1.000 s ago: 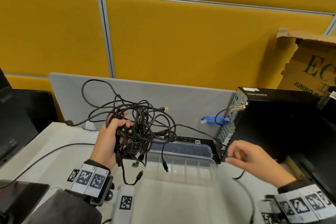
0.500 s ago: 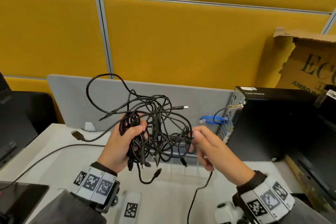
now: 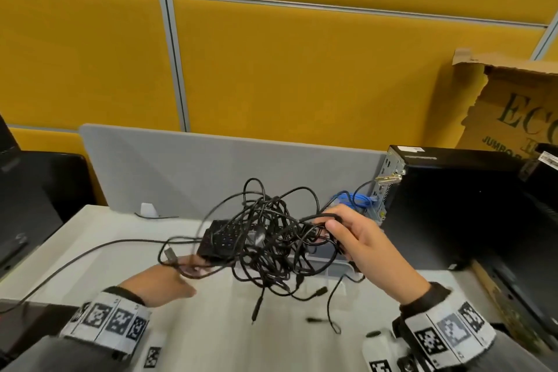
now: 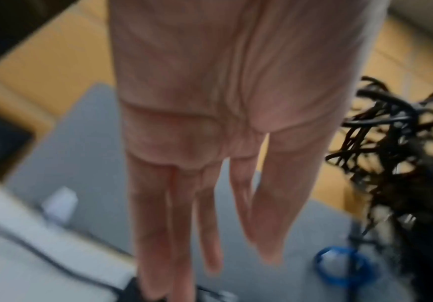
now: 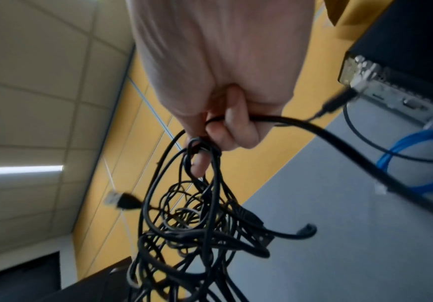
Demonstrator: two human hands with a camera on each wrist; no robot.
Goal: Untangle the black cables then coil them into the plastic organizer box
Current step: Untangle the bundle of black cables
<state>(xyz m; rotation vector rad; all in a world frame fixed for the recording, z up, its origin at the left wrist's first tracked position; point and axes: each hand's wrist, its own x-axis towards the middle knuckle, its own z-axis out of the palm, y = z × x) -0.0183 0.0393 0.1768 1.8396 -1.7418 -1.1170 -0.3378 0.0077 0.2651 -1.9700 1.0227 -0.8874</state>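
Note:
A tangle of black cables (image 3: 271, 238) hangs above the white desk, with several plug ends dangling below it. My right hand (image 3: 338, 232) grips the tangle at its right side, fingers curled round several strands; the right wrist view shows this right hand (image 5: 223, 130) with the cables (image 5: 189, 235) hanging from it. My left hand (image 3: 181, 275) is low and left of the tangle, blurred. In the left wrist view the left hand (image 4: 210, 204) has straight fingers and holds nothing, the cables (image 4: 396, 163) beside it. The clear plastic organizer box (image 3: 341, 269) is mostly hidden behind the tangle.
A black computer tower (image 3: 453, 205) stands close on the right, with a blue cable coil (image 3: 353, 199) at its rear. A grey divider (image 3: 181, 172) backs the desk. One loose black cable (image 3: 90, 254) crosses the desk on the left. A cardboard box (image 3: 513, 106) is at the far right.
The left hand has let go of the tangle and dropped low with fingers straightened. The right hand has taken the tangle and carries it to the right.

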